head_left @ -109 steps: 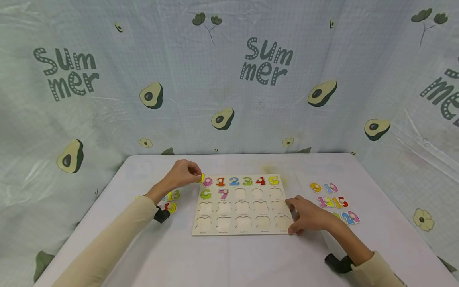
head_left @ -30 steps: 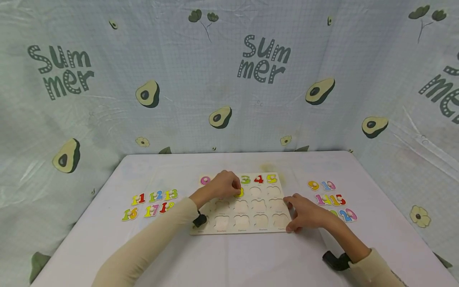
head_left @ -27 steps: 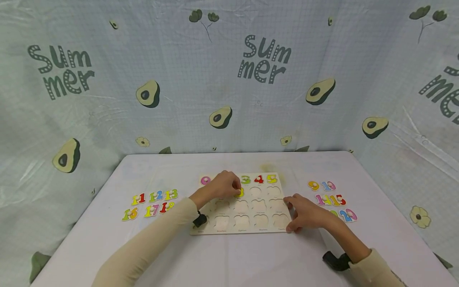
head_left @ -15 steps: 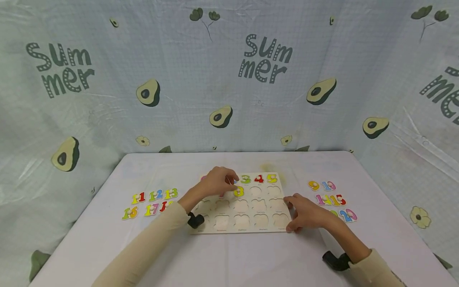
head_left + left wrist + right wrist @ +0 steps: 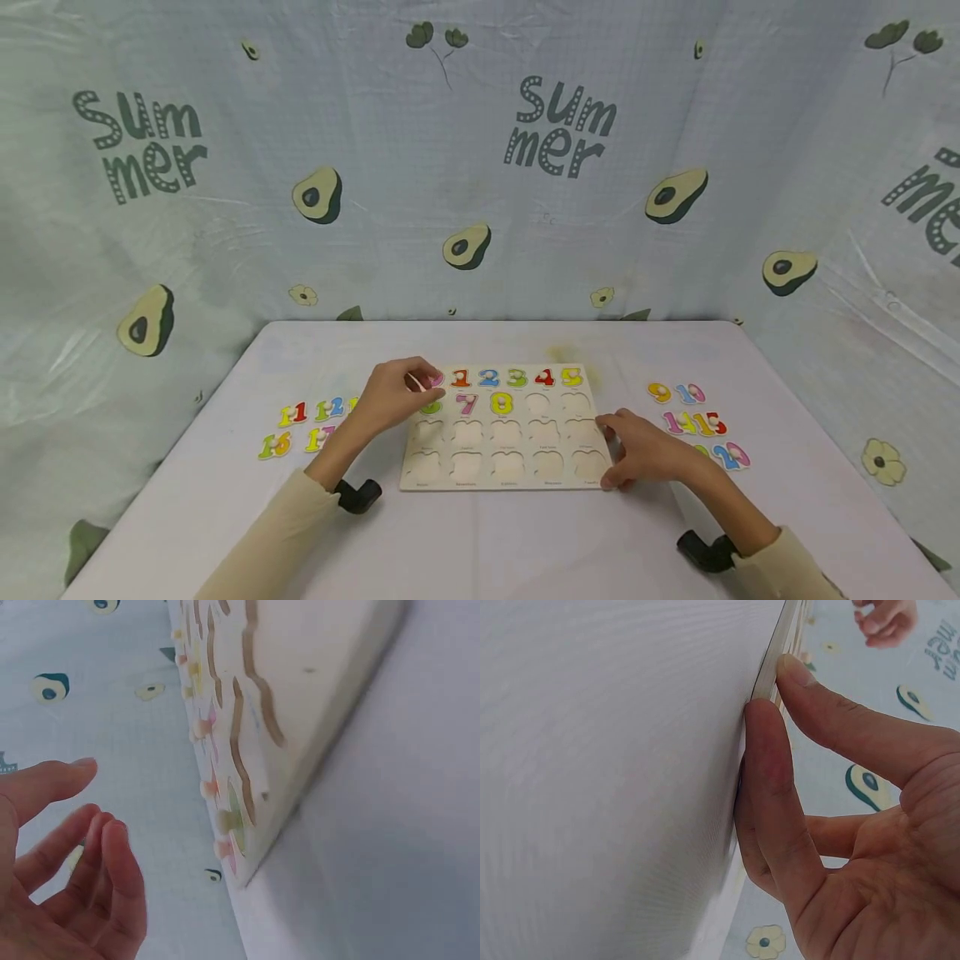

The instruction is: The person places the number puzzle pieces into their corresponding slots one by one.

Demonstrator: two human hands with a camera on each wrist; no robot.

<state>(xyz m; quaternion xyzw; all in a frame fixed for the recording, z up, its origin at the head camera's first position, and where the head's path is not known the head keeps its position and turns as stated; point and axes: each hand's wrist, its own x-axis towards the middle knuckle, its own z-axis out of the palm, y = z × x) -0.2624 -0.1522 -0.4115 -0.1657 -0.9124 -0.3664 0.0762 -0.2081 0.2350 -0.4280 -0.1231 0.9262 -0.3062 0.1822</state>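
A wooden number puzzle board (image 5: 480, 475) lies on the table, its peg-knobbed 0 to 7 pieces in the upper recesses. Beside the 7 sits the yellow 8 piece (image 5: 501, 403), in the second row. My left hand (image 5: 401, 390) hovers over the board's upper left corner, partly covering the 0 and 6; its thumb and loosely bent fingers hold nothing, with a gap between them in the left wrist view. With thumb and fingers, my right hand (image 5: 641, 448) holds the board's right edge (image 5: 763, 684) near the lower corner.
Loose number pieces lie left of the board, among them the 11 (image 5: 293, 414) and 16 (image 5: 275, 445), partly behind my left arm. More lie to the right, including the 9 (image 5: 659, 392), 10 (image 5: 691, 393) and 20 (image 5: 731, 455). A printed curtain (image 5: 390, 167) hangs behind the table.
My left hand brought the yellow 8 piece to the second row, let go of it, and drew back left to the board's corner. My right hand stayed at the right edge.
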